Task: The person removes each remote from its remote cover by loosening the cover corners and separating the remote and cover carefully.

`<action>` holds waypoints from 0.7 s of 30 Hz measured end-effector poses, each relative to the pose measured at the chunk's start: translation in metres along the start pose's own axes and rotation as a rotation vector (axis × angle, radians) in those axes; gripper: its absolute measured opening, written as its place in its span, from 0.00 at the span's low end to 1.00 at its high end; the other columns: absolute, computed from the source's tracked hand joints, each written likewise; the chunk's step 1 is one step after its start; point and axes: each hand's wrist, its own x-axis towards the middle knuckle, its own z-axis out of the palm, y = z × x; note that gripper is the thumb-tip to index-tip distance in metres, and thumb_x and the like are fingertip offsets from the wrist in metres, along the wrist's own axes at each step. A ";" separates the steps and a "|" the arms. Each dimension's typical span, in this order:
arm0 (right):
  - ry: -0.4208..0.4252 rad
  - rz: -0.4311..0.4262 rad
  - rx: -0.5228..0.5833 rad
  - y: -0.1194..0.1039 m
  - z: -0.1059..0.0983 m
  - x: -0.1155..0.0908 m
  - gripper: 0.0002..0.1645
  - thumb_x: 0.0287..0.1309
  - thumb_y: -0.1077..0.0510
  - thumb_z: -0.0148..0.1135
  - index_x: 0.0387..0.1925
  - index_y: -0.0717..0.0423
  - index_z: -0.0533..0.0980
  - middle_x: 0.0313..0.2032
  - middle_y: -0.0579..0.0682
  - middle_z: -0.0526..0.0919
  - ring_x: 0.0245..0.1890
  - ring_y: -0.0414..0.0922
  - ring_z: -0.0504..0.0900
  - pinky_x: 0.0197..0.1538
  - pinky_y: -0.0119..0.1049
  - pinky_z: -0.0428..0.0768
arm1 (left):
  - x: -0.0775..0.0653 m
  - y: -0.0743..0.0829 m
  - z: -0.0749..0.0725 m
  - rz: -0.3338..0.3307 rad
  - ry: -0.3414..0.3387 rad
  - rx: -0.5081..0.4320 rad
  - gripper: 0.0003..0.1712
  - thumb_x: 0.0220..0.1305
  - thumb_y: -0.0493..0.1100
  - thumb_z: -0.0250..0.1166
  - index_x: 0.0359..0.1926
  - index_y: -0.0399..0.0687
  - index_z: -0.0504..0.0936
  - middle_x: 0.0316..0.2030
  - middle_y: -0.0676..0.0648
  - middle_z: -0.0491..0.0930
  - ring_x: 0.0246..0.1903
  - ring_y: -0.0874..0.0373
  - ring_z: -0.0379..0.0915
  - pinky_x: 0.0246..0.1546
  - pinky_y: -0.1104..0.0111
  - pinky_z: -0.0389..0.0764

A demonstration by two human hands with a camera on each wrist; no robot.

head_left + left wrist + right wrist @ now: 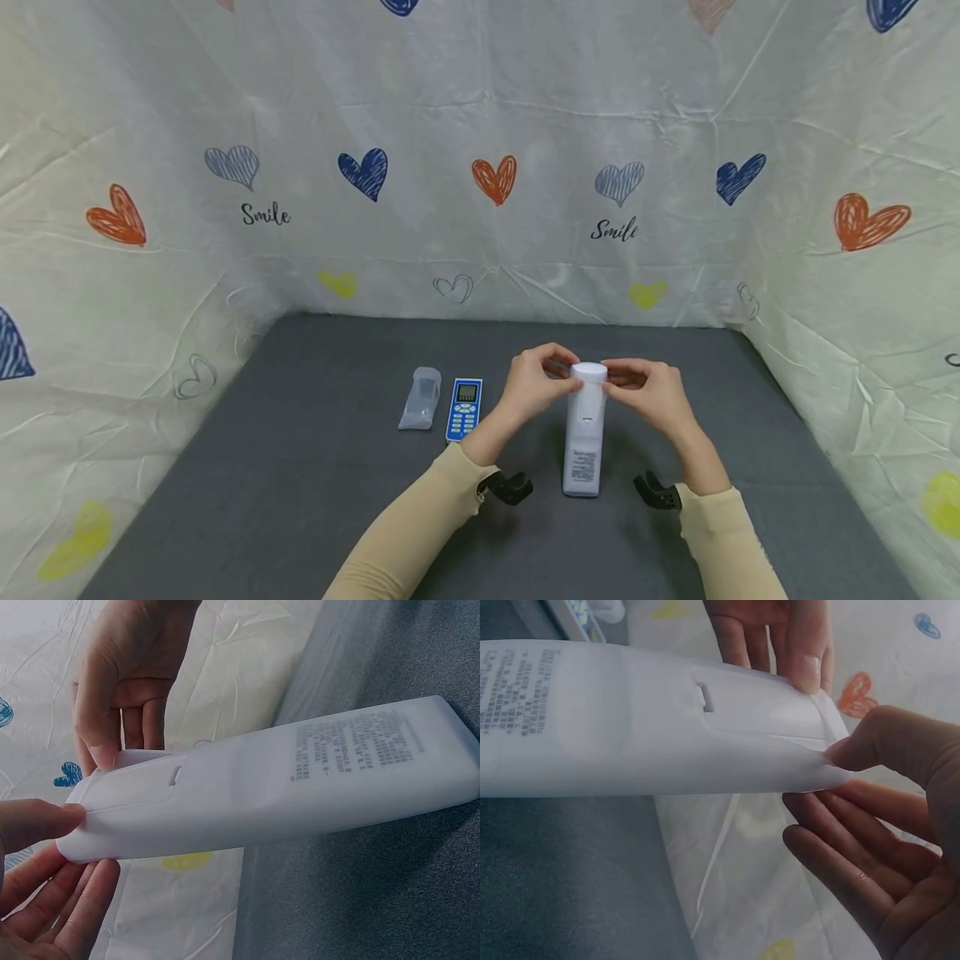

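A white remote control (585,429) is held back side up over the table, tilted with its far end raised. Its back has a battery cover (135,784) and a block of small print (352,746) that looks hazy, as if under a translucent sleeve. My left hand (536,383) pinches the left corner of the far end, thumb on top and fingers beneath. Opposite it, my right hand (651,393) pinches the right corner in the same way. A thin loose edge (829,712) of the covering shows between the two thumbs in the right wrist view.
Left of the hands, a blue and white remote (464,408) with a small screen lies face up on the dark grey table (300,500). Beside it lies a translucent sleeve (422,400). A white sheet printed with hearts (487,225) hangs behind and along both sides.
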 end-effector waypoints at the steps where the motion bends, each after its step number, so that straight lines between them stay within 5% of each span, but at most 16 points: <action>1: 0.006 -0.013 -0.001 0.001 0.000 0.000 0.19 0.52 0.58 0.70 0.47 0.58 0.81 0.41 0.57 0.86 0.36 0.48 0.87 0.36 0.34 0.84 | 0.000 0.001 0.000 0.001 0.001 0.000 0.13 0.52 0.39 0.72 0.40 0.48 0.83 0.38 0.48 0.83 0.35 0.58 0.80 0.30 0.71 0.81; 7: 0.070 -0.100 -0.013 0.008 0.004 0.000 0.16 0.50 0.63 0.69 0.44 0.60 0.82 0.38 0.57 0.86 0.34 0.49 0.87 0.35 0.31 0.83 | 0.000 0.001 0.001 0.007 0.009 0.004 0.12 0.52 0.39 0.72 0.40 0.49 0.83 0.38 0.48 0.84 0.35 0.60 0.80 0.30 0.72 0.80; 14: 0.169 -0.226 -0.021 0.016 0.012 -0.001 0.14 0.46 0.72 0.67 0.40 0.67 0.82 0.34 0.61 0.86 0.30 0.54 0.86 0.33 0.41 0.84 | -0.001 0.000 0.003 0.014 0.015 0.005 0.12 0.52 0.40 0.72 0.40 0.50 0.84 0.37 0.49 0.84 0.35 0.60 0.80 0.29 0.72 0.80; 21: 0.228 -0.275 -0.026 0.021 0.013 -0.001 0.12 0.46 0.69 0.68 0.37 0.62 0.84 0.32 0.55 0.87 0.28 0.44 0.86 0.32 0.23 0.81 | -0.001 -0.001 0.004 0.037 0.007 0.012 0.12 0.53 0.40 0.71 0.41 0.49 0.84 0.37 0.49 0.85 0.35 0.60 0.80 0.29 0.72 0.80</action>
